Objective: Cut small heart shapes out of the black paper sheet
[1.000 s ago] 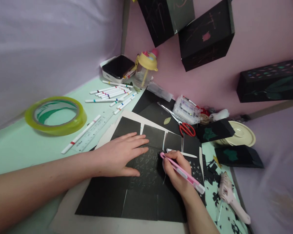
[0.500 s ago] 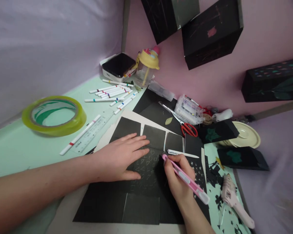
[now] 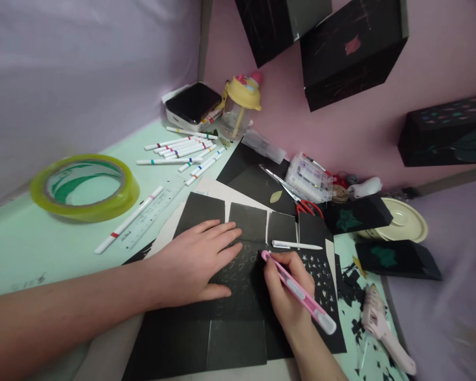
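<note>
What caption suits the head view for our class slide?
The left hand rests on black card marked with small shapes, while the right hand holds a pink cutter over it.

- Flat black cut sheet (image 3: 238, 344): smooth, matt card or paper.
- Slim pink-and-grey cutter (image 3: 301, 292): smooth plastic.
- Wide round yellow-green tape roll (image 3: 130, 193): glossy, translucent plastic.
- Red-handled scissors (image 3: 289, 190): shiny metal blades.
- Flat clear ruler (image 3: 153, 216): transparent plastic.
</note>
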`<state>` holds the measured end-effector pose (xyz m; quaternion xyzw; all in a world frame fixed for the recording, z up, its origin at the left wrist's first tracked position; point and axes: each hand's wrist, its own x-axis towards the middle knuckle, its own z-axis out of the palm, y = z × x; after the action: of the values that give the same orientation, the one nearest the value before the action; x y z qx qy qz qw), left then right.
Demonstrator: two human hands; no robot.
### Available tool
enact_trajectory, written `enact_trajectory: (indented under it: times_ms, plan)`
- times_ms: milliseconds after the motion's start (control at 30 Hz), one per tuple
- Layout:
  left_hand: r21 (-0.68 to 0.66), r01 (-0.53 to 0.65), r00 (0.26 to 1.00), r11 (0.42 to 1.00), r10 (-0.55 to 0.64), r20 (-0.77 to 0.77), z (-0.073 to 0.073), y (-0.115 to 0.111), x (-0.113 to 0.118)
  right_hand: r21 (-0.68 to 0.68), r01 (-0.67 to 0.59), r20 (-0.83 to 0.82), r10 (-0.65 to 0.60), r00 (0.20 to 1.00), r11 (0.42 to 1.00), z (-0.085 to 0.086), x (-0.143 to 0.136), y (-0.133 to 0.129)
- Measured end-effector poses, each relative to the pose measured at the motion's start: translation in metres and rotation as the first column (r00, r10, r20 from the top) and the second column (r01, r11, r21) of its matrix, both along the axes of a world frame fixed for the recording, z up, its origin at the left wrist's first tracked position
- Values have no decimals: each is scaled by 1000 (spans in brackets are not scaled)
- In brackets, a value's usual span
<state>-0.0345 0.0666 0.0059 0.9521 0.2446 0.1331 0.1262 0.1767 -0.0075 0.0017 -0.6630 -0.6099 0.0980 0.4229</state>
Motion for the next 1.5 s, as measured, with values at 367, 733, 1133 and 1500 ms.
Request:
enact_trajectory:
  times_ms: [367, 733, 1133, 1500]
  plan:
    - [-1, 3, 1000, 1000, -3, -7, 2, 1, 0, 8, -25, 36, 25, 999, 1000, 1, -1, 2]
    - [5, -1, 1000, 1000, 1, -1, 1, 1, -1, 8, -56, 84, 55, 995, 998, -3, -2, 1]
    - [1, -5, 1000, 1000, 5, 6, 1, 1, -1, -14, -127, 148, 128, 981, 992, -2, 1, 0]
    - [1, -1, 1000, 1000, 1, -6, 1, 2, -1, -5, -122, 128, 122, 984, 992, -4, 1, 0]
